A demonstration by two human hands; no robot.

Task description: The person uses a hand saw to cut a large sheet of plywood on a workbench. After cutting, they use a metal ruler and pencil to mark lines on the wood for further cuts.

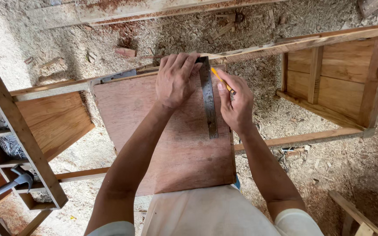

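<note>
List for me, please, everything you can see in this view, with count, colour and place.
plywood board: one, reddish brown, centre, lying across the frame
steel square: one, grey, on the board under the left hand
pencil: one, yellow, in the right hand
wooden frame: one, light brown, right
wooden rack: one, brown, left
hammer: one, grey, lower left
nails: a pile, grey, in the rack
sawdust: pale, over the floor
left hand: pressing the square
right hand: holding the pencil beside the square

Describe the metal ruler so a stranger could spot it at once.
Find the reddish plywood panel lying across the wooden frame. Between the left hand and the right hand lies the steel ruler: a narrow grey strip, the only metal thing on the panel, unlike the yellow pencil.
</note>
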